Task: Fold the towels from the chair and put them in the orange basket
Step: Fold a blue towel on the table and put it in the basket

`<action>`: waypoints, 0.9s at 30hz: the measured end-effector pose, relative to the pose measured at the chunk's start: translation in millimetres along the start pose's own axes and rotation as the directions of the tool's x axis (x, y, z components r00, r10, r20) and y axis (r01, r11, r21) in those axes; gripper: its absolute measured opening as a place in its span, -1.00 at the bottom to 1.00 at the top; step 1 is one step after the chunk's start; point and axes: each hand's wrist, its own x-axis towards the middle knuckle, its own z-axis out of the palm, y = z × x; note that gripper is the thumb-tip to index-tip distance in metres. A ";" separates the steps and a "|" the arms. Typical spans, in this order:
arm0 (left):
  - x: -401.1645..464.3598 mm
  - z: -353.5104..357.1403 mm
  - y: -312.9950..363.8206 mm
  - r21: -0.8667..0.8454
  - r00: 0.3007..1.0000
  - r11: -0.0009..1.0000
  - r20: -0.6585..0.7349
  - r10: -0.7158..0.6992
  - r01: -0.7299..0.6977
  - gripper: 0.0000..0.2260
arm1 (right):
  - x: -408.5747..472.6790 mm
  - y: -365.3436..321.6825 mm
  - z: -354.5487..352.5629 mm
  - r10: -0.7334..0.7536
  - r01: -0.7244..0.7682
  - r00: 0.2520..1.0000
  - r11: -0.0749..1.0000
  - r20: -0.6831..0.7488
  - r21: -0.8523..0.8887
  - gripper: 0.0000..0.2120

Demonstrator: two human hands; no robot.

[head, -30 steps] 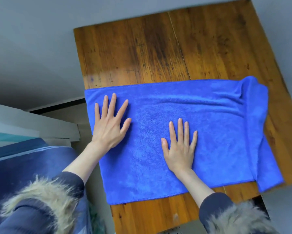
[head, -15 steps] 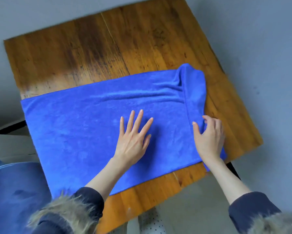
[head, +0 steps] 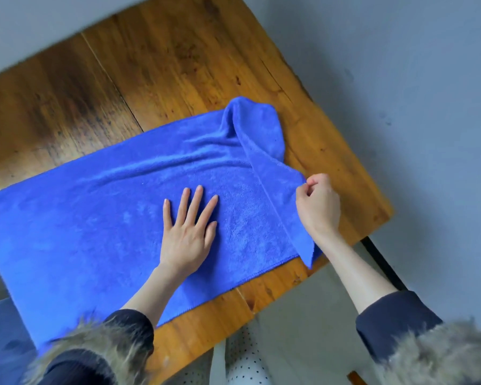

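Note:
A blue towel (head: 103, 218) lies spread across the wooden table (head: 156, 70), its left end running past the frame's left edge. My left hand (head: 189, 226) presses flat on the towel's middle, fingers apart. My right hand (head: 318, 207) pinches the towel's right edge, where a flap of cloth is folded over and bunched up. That flap rises to a hump (head: 254, 126) at the far right corner. No chair or orange basket is in view.
The table's right corner (head: 383, 215) and near edge lie close to my right arm, with grey floor (head: 414, 93) beyond. A dark blue cloth (head: 3, 329) sits at the lower left. A white dotted object (head: 242, 362) shows below the near edge.
My left hand slid from the towel's left part to its middle. My right hand left the middle, reached the folded right edge and closed on it, pulling it outward. The view shifted right.

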 end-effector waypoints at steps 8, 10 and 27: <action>31.1 -26.3 25.1 -0.095 0.976 0.992 -0.195 -0.100 0.083 -0.69 | 63.8 26.4 -36.5 0.082 -0.080 0.996 0.995 -0.024 0.062 -0.80; 52.5 -35.4 42.5 -0.123 0.973 0.992 -0.230 -0.036 0.007 -0.69 | 60.1 38.0 -36.5 0.082 -0.082 0.996 0.996 0.026 0.021 -0.79; 182.9 -67.4 192.5 -0.063 0.773 0.790 0.168 0.611 -0.610 -0.73 | 46.8 87.4 -61.9 -0.083 0.078 0.996 0.987 0.031 0.138 -0.90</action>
